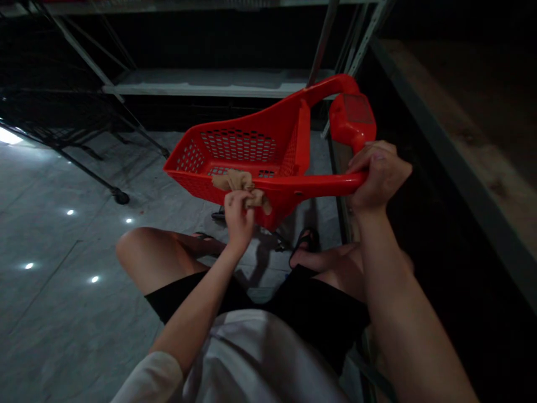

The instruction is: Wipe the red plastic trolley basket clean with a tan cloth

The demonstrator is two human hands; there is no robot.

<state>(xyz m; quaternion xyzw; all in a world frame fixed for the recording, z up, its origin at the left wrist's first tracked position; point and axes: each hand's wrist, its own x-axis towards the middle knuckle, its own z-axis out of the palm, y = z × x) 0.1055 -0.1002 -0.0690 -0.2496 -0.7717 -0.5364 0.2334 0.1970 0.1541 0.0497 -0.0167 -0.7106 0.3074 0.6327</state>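
Observation:
A red plastic shopping basket [251, 143] with perforated walls is held tilted above my knees. My right hand [377, 176] is closed around its near rim, just below the thick red handle [352, 117]. My left hand [238, 218] is closed on a crumpled beige cloth [239, 182], which is pressed against the basket's near rim. I am seated, with bare knees and black shorts below the basket.
Grey metal shelving [218, 84] stands behind the basket. A dark wheeled rack [75, 129] is at the left on the shiny tiled floor [54, 268]. A dark ledge [461, 157] runs along the right. The scene is dim.

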